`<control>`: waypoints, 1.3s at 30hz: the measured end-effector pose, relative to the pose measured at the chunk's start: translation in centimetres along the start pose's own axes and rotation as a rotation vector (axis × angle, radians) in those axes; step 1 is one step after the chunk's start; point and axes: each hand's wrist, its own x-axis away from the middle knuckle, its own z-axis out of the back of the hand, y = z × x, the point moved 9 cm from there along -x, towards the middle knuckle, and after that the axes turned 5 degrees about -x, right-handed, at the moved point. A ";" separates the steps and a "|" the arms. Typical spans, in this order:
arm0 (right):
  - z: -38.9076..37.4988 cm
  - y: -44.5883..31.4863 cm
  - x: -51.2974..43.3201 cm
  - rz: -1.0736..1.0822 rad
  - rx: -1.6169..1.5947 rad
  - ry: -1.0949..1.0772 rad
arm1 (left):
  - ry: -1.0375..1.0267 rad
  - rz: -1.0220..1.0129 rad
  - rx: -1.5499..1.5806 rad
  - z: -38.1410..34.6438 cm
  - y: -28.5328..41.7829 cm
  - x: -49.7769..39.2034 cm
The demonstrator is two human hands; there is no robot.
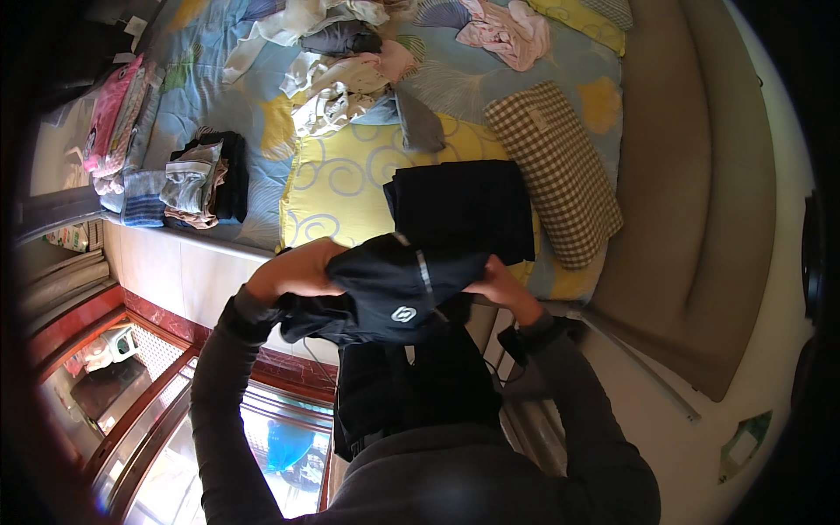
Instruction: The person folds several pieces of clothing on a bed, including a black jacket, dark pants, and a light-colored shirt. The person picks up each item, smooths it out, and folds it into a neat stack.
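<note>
Above my lap I hold a black garment (380, 282) with a white round logo and a pale strip across it. My left hand (298, 270) grips its left side, the fingers partly hidden by the cloth. On the opposite side, my right hand (502, 285) pinches the garment's edge. Just beyond it, a folded black cloth item (462, 203) lies on a yellow pillow (335, 177) with grey swirls. The garment's lower part hangs over my dark trousers (420, 387).
A brown checked pillow (558, 177) sits beside the pillow, near a padded headboard (682, 197). Loose clothes (341, 85) are heaped on the patterned bed (453, 92). Folded clothes (203, 180) are stacked at the bed's left edge. A pink garment (505, 33) lies crumpled farther back.
</note>
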 end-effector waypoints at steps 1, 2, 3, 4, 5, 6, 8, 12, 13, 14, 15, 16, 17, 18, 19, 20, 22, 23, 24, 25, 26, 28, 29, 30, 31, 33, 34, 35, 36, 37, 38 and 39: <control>2.7 0.3 1.3 -0.034 -0.016 0.105 | -0.005 -0.021 0.017 -0.3 0.7 -1.4; 5.3 0.2 2.7 -0.043 -0.037 0.195 | -0.035 0.003 0.000 -0.7 0.8 -3.4; 7.8 0.4 4.0 -0.051 -0.059 0.284 | -0.036 -0.050 0.009 -0.8 1.4 -5.5; 10.1 0.6 4.7 -0.044 -0.119 0.349 | 0.104 -0.055 -0.084 0.1 1.5 -7.7; 12.7 0.7 4.9 -0.036 -0.179 0.412 | 0.262 -0.079 -0.175 1.2 1.6 -9.4; 15.0 1.1 4.8 -0.034 -0.251 0.460 | 0.304 -0.052 -0.198 1.8 0.7 -11.0; 19.8 2.9 4.8 -0.181 -0.050 0.664 | 0.491 -0.089 -0.529 3.2 -0.9 -13.2; 21.8 5.5 2.2 -0.254 0.173 0.574 | 0.199 0.301 -0.165 -2.9 -12.9 -15.2; 21.6 6.3 1.8 -0.291 0.189 0.547 | 0.284 0.356 -0.115 -3.9 -14.9 -14.9; 21.6 6.7 1.6 -0.328 0.242 0.555 | 0.420 0.359 0.105 -4.4 -16.5 -14.7; 21.5 6.7 1.5 -0.310 0.207 0.567 | 0.530 0.445 0.292 -5.3 -18.4 -14.2; 21.3 6.9 1.5 -0.325 0.164 0.569 | 0.648 0.476 0.353 -5.7 -19.2 -13.7; 21.1 7.0 1.5 -0.344 0.113 0.562 | 0.737 0.595 0.410 -6.5 -20.4 -12.8; 21.1 7.0 1.6 -0.352 0.022 0.570 | 0.803 0.651 0.550 -8.0 -21.0 -12.4; 21.1 7.0 1.7 -0.364 -0.079 0.569 | 0.568 0.477 0.707 -9.6 -20.0 -13.8; 21.2 7.1 1.9 -0.375 -0.190 0.590 | 0.648 0.547 0.823 -11.0 -20.5 -13.3; 21.9 7.0 1.7 -0.419 -0.083 0.600 | 0.713 0.542 1.029 -12.7 -20.9 -13.5; 22.3 7.2 1.6 -0.449 -0.042 0.602 | 0.686 0.518 1.122 -13.3 -21.0 -14.2; 22.5 7.6 1.5 -0.476 -0.069 0.607 | 0.699 0.489 1.165 -13.5 -21.2 -14.8; 22.5 7.8 1.1 -0.470 -0.110 0.574 | 0.728 0.409 1.190 -13.1 -21.1 -15.3; 22.3 8.1 0.8 -0.476 -0.157 0.534 | 0.749 0.370 1.221 -12.9 -21.1 -15.7; 22.2 8.6 0.5 -0.479 -0.224 0.538 | 0.746 0.352 1.340 -13.0 -20.8 -16.3; 22.3 8.7 0.6 -0.476 -0.246 0.583 | 0.751 0.326 1.328 -12.5 -20.4 -16.2; 22.4 8.8 1.0 -0.481 -0.264 0.658 | 0.745 0.309 1.331 -11.9 -19.8 -16.0; 21.4 8.6 0.6 -0.457 -0.297 0.598 | 0.731 0.302 1.349 -11.5 -19.1 -15.6; 19.2 8.3 0.2 -0.439 -0.357 0.542 | 0.711 0.272 1.268 -9.7 -17.9 -13.6; 17.9 7.8 -0.2 -0.398 -0.359 0.506 | 0.697 0.236 1.243 -8.5 -17.4 -12.6; 16.6 7.5 -0.7 -0.372 -0.371 0.479 | 0.690 0.247 1.195 -7.5 -17.4 -11.2; 15.3 7.2 -1.4 -0.353 -0.383 0.460 | 0.701 0.244 1.175 -6.6 -17.6 -9.5; 13.8 6.7 -2.3 -0.325 -0.404 0.389 | 0.713 0.193 1.177 -5.6 -17.8 -7.9; 12.5 6.3 -3.2 -0.303 -0.427 0.328 | 0.738 0.219 1.206 -5.2 -18.7 -6.3; 11.1 5.8 -4.1 -0.254 -0.461 0.248 | 0.768 0.180 1.244 -4.4 -19.5 -5.0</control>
